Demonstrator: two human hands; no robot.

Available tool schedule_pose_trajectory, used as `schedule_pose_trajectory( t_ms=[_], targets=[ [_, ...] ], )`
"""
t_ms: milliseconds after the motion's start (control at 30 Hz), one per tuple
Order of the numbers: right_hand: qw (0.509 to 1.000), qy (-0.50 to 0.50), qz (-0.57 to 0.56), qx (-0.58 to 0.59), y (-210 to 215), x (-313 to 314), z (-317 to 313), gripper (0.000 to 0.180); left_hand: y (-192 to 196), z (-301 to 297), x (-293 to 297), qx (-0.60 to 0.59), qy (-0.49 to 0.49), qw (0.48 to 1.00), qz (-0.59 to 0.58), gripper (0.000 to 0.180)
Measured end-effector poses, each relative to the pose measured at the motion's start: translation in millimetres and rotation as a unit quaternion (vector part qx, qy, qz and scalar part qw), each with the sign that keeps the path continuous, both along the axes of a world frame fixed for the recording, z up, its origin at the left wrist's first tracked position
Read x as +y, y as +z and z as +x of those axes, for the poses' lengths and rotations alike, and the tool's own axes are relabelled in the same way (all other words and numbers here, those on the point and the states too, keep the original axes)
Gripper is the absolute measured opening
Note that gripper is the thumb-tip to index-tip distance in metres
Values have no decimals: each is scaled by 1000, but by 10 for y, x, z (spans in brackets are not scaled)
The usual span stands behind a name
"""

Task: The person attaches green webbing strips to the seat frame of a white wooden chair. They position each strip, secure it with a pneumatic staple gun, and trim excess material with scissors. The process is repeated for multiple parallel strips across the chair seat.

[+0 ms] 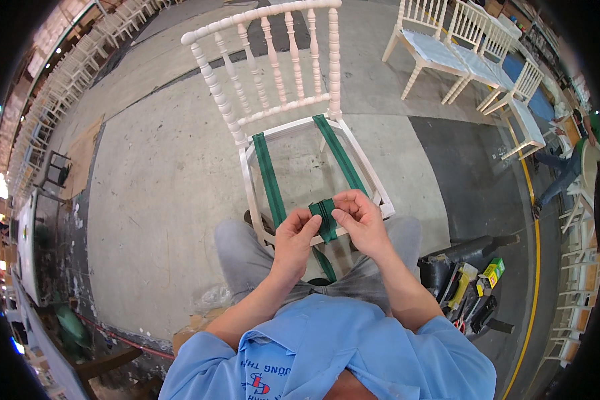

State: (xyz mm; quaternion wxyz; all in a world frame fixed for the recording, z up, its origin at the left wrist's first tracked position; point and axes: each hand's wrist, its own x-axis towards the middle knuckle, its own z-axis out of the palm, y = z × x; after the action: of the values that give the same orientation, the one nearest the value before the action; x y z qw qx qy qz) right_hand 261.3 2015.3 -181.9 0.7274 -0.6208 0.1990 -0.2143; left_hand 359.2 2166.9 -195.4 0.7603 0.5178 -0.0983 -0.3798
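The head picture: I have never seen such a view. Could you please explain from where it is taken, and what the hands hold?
There is no machine working here, only a person's bare hands. A fisheye camera on the head looks down, so straight edges bend. The left hand and right hand pinch a green strap at the front of a pale chair. Two more straps run from back toward front across its open seat. Tools lie to the right.

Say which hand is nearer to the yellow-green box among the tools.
Right. The right hand holds one edge of the green strap, up and left of the yellow-green box in the picture; the left hand, at the strap's other edge, is farther left.
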Motion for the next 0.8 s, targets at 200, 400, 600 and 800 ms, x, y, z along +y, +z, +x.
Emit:
schedule_pose_trajectory(
  t_ms=[200,400,600,800],
  targets=[
    [989,10,-147,5,-88,-102,-14,18,-8,4,-103,24,10,1000,-7,13],
    [981,8,-194,23,-44,-150,17,15,-137,108,-147,7,-28,1000,9,13],
    [962,0,-270,38,-98,-264,155,17,-303,245,-235,-34,-38,997,61,13],
    [942,17,-327,71,-231,-456,440,13,-301,447,-439,-257,13,953,163,18]
  ],
)
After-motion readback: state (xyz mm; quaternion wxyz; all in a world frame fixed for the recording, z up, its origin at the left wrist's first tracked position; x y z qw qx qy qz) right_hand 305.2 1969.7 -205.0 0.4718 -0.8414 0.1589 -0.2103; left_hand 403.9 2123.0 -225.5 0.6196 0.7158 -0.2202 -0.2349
